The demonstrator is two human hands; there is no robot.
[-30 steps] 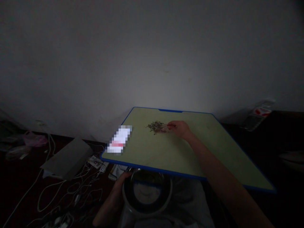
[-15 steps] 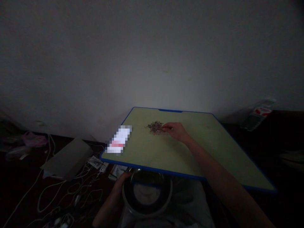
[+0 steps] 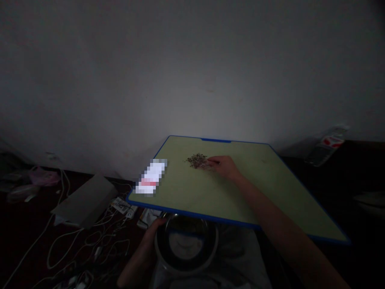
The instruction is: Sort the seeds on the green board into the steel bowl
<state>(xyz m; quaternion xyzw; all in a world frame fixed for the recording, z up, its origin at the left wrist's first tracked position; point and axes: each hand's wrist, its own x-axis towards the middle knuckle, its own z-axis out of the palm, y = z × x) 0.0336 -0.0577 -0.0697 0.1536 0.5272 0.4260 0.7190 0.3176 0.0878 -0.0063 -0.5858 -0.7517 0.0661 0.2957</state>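
A heap of small dark grains, like beans or seeds, lies on a pale green board with a blue edge. At its right side is my right hand, fingers pinched together around a thin see-through piece, like clear plastic, that lies against the grains. Its outline is too faint to tell its exact shape. Below the board's near edge, my left hand grips the left rim of a round, shiny metal bowl. The bowl rests on my lap, partly under the board; its bottom looks reflective.
A lit phone-like screen, blurred out, lies at the board's left edge. On the dark floor at left are a grey box, tangled white cables and a pink bag. A packet stands at right by the wall.
My right hand has shifted slightly right, and the see-through piece has moved right across the grains with it. My left hand and the bowl stay in place.
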